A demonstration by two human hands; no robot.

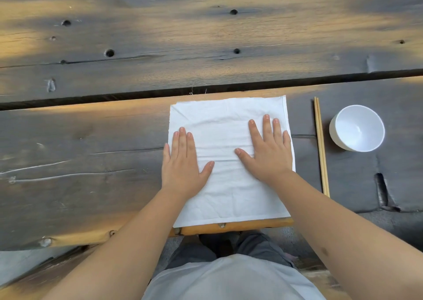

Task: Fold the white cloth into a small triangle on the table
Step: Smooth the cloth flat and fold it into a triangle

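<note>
Wooden chopsticks (pixel 321 146) lie just right of the white cloth (pixel 229 121), a smooth round white bowl (pixel 357 128) beyond them, both clear of my reach. On the weathered plank table (pixel 91 139), near its front edge, the wrinkled square cloth lies under my left hand (pixel 182 164) and right hand (pixel 267 148), both flat, fingers spread.

Under my bare hands (pixel 226 157), the white cloth (pixel 229 192) is thin, matt woven fabric, lightly creased. The desk (pixel 91 144) beneath is rough, knotted, dark-stained wood. Right of the cloth: pale smooth wooden chopsticks (pixel 321 146) and a glossy white bowl (pixel 357 128).
</note>
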